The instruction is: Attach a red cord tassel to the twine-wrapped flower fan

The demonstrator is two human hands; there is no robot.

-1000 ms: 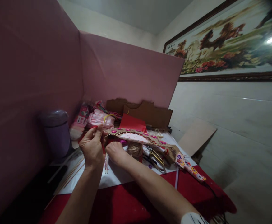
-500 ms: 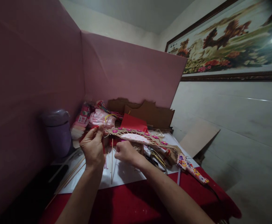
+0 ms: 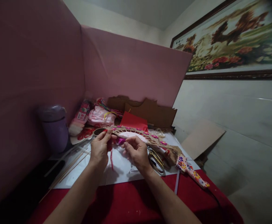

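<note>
A long twine-wrapped craft piece (image 3: pixel 147 138) with pink flower dots and a white oval lies raised over the white sheet (image 3: pixel 122 169). My left hand (image 3: pixel 100 149) pinches its left end, fingers closed, with red strands (image 3: pixel 112 158) hanging under the hand. My right hand (image 3: pixel 137 153) is beside it, fingers curled and pinching at something small under the piece; I cannot make out what. A flower-patterned glue gun (image 3: pixel 191 171) rests at the piece's right end.
A purple lidded cup (image 3: pixel 54 127) stands at the left by the pink partition (image 3: pixel 131 67). Thin wooden sticks (image 3: pixel 67 171) lie on the sheet's left. Pink packets (image 3: pixel 99 115), red paper (image 3: pixel 133 121), cardboard (image 3: pixel 149 112) and gold scissors (image 3: pixel 156 160) crowd the back. Red cloth (image 3: pixel 131 202) covers the table.
My right hand let go of the upright wooden stick and moved up under the craft piece. My left hand shifted slightly right, still on the piece's left end. The camera turned a little left.
</note>
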